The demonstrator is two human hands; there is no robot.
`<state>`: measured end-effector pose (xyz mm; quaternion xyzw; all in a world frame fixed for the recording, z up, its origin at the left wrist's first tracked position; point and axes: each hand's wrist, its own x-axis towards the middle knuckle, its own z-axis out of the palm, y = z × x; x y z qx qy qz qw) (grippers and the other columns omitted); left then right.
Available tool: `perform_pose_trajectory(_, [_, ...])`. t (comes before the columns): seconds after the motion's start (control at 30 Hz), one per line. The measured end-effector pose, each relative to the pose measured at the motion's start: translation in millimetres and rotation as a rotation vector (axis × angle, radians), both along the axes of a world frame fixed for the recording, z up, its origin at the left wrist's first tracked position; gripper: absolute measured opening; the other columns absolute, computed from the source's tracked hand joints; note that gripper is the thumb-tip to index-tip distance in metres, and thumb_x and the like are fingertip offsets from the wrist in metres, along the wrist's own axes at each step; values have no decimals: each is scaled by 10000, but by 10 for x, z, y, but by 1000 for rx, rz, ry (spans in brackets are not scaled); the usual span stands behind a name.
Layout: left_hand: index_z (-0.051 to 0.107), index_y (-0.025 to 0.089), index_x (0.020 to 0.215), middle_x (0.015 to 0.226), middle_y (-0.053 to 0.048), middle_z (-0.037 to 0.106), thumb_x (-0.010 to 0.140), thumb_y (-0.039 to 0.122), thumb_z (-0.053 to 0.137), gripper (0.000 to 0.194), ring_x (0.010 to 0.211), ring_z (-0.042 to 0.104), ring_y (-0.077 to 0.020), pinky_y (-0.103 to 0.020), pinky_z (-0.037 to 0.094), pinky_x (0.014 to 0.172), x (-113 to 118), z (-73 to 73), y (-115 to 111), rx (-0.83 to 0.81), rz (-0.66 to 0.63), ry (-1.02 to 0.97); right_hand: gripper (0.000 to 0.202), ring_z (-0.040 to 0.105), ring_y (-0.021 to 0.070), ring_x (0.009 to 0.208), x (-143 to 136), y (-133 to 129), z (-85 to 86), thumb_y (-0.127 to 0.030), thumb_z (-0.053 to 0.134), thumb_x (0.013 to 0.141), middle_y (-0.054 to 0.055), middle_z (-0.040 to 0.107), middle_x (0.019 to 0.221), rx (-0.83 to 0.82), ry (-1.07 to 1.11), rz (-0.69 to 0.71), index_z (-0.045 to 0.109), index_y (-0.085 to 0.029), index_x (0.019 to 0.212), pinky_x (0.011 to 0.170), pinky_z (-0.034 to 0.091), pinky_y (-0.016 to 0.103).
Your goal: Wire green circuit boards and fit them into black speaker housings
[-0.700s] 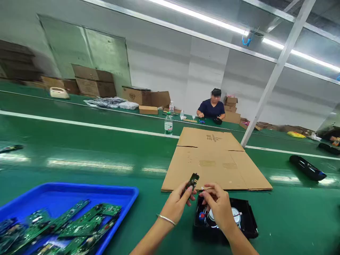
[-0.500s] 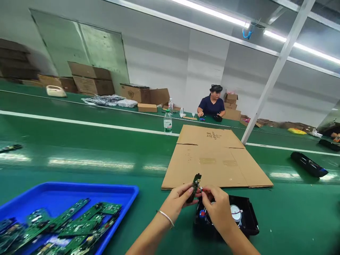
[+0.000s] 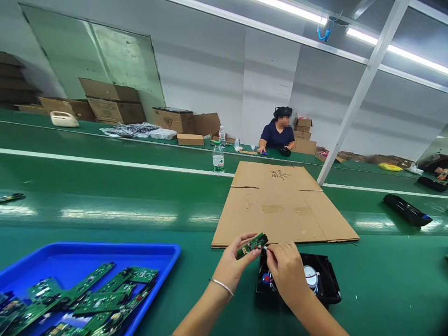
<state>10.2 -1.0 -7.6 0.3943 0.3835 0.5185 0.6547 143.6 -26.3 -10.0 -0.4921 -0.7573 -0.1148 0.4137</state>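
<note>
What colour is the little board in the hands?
Green, seen in the head view: the small circuit board pinched in the left hand.

The small circuit board [image 3: 252,245] in the left hand [image 3: 234,264] now lies flatter, green face up, where moments ago it stood on edge. The right hand [image 3: 285,273] sits closer, its fingertips at the board's right end.

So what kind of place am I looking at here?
Most likely an electronics assembly workshop. A long green workbench runs across the room, a blue tray holds green circuit boards, and the left hand holds a small circuit board over a black housing. Cardboard boxes are stacked behind.
</note>
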Motion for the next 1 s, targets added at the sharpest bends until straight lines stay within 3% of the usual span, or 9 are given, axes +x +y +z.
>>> perform_pose_trajectory(0.17, [617, 163, 1001, 1112, -90, 608, 554, 357, 706, 495, 1053, 532, -255, -346, 447, 908, 91, -69, -65, 1, -40, -85, 169, 467, 131, 614, -82, -42, 0, -116, 401, 824, -5, 561, 655, -47, 155, 44, 508, -172, 706, 609, 328, 256])
perform_pose_trajectory(0.3, [610, 168, 1036, 1129, -86, 600, 632, 350, 644, 444, 1085, 510, -249, -345, 409, 951, 89, -113, -75, 143, -20, 52, 183, 449, 128, 594, -101, -46, -18, -114, 392, 813, -7, 538, 616, -30, 140, 6, 487, -171, 667, 617, 321, 260])
perform_pose_trajectory(0.5, [608, 164, 1034, 1095, -65, 623, 702, 303, 554, 364, 1063, 532, -204, -301, 416, 940, 66, -44, -134, 329, 19, 237, 181, 425, 117, 562, -90, -40, -4, -100, 404, 793, -18, 501, 578, -9, 132, -23, 448, -170, 632, 590, 309, 245])
perform_pose_trajectory(0.7, [593, 168, 1052, 1115, -65, 612, 751, 292, 497, 339, 1056, 538, -183, -282, 422, 927, 79, -75, -154, 429, 43, 305, 187, 428, 111, 550, -102, -54, 11, -106, 403, 800, -25, 476, 560, 31, 135, -18, 434, -173, 628, 587, 307, 243])
perform_pose_trajectory(0.83, [591, 177, 1060, 1134, -71, 600, 764, 291, 487, 335, 1065, 531, -189, -291, 409, 937, 98, -89, -171, 462, 12, 305, 186, 421, 111, 546, -95, -53, 1, -103, 396, 799, -25, 474, 563, 6, 121, -11, 430, -171, 630, 585, 306, 245])
perform_pose_trajectory(1.0, [598, 196, 1058, 1156, -61, 586, 741, 336, 534, 353, 1092, 507, -216, -314, 382, 962, 92, -45, -185, 375, -3, 272, 213, 433, 122, 567, -96, -51, -15, -118, 362, 844, -5, 502, 593, 24, 91, 7, 444, -169, 655, 598, 309, 261])
